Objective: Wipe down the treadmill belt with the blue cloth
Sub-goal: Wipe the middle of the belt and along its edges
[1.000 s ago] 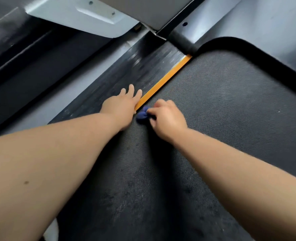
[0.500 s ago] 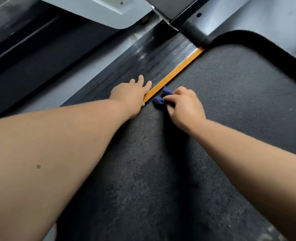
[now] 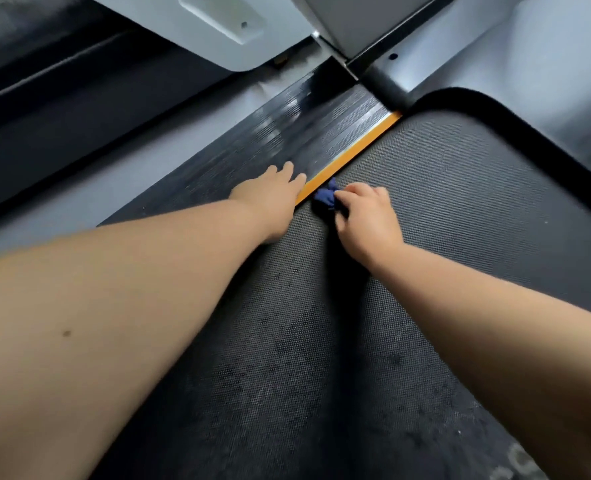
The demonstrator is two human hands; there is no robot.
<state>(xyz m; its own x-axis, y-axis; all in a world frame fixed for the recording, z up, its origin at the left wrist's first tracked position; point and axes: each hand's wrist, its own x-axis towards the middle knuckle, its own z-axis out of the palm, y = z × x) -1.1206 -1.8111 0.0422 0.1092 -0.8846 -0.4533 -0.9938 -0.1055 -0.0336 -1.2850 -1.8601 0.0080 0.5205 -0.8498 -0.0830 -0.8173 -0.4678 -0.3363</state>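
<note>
treadmill belt (image 3: 425,237): dark, textured | ribbed side rail (image 3: 252,140): runs along the belt's left edge | orange strip (image 3: 360,147): between rail and belt | left hand (image 3: 270,199): fingers straight, flat on the rail | right hand (image 3: 367,220): fingers curled, gripping blue cloth (image 3: 325,195) | blue cloth: bunched on the belt's left edge, touching the orange strip

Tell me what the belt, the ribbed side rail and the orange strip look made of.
Belt: matte black rubber-like sheet, by its fine dotted texture. Side rail: semi-gloss black plastic or rubber, with parallel grooves catching light. Orange strip: smooth, satin, probably plastic or painted trim; the look leaves that open.
</note>
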